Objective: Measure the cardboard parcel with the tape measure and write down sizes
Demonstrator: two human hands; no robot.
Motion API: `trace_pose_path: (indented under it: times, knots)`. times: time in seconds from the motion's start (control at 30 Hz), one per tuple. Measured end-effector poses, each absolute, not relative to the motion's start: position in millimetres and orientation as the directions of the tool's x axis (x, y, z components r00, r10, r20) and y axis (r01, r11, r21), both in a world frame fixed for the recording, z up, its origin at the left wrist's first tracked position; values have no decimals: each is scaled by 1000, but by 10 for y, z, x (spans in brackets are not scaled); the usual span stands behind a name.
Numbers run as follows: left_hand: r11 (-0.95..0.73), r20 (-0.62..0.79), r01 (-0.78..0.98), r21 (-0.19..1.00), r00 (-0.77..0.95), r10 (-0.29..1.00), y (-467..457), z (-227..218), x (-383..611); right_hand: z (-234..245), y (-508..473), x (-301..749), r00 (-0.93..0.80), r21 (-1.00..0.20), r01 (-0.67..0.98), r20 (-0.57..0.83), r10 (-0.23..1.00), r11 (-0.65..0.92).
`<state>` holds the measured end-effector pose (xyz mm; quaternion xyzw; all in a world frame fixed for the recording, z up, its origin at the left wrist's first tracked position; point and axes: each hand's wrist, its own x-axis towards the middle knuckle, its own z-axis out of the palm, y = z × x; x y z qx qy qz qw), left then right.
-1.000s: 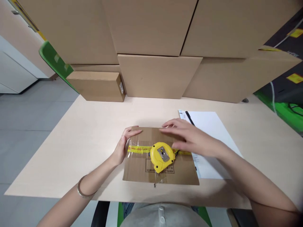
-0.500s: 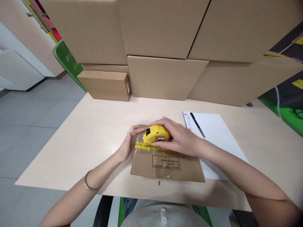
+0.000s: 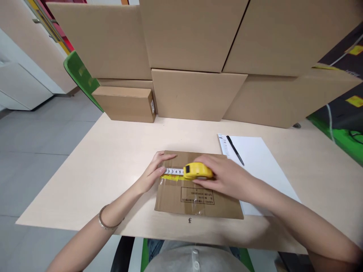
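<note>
A flat brown cardboard box [image 3: 170,198] with printed text and a strip of yellow tape lies before me on the table. My right hand [image 3: 224,175] is wrapped round a yellow tape measure [image 3: 197,170] above the box. From its case a short length of white blade [image 3: 176,172] with black numbers runs left across the box top. At the box's left edge, the thumb of my left hand [image 3: 151,173] presses on the blade's end, while its fingers reach over the box's upper left corner. The hook at the blade's tip is hidden by the thumb.
White paper [image 3: 263,166] with a black pen [image 3: 235,150] on it lies to the right, partly beneath my right forearm. Large cardboard boxes [image 3: 195,94] stand stacked along the table's back edge. A smaller carton [image 3: 121,104] sits at the back left.
My right hand has moved the tape measure a little to the right, and a length of blade now shows. My left thumb has come down onto the blade's end.
</note>
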<state>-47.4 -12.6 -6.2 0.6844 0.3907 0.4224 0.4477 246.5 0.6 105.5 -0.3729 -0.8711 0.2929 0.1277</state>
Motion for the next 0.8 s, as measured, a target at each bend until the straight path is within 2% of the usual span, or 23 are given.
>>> trace_pose_path:
  times: [0.2, 0.37, 0.57, 0.7, 0.8]
  knots:
    - [-237, 176, 147, 960, 340, 924, -135, -56, -473, 1061, -142, 3615, -499, -627, 698, -81, 863, 345]
    - [-242, 192, 128, 962, 314, 930, -130, -44, -447, 920, -252, 3783, -436, -639, 721, -119, 892, 267]
    - [-246, 196, 140, 959, 297, 935, -121, -49, -461, 1168, -155, 3576, -530, -595, 699, -60, 846, 397]
    - [-261, 213, 131, 957, 296, 931, -136, -60, -443, 1285, 42, 2942, -623, -519, 676, -24, 782, 522]
    - [-236, 225, 13, 972, 254, 940, -148, -121, -388, 1236, 180, 2276, -778, -472, 541, 33, 627, 696]
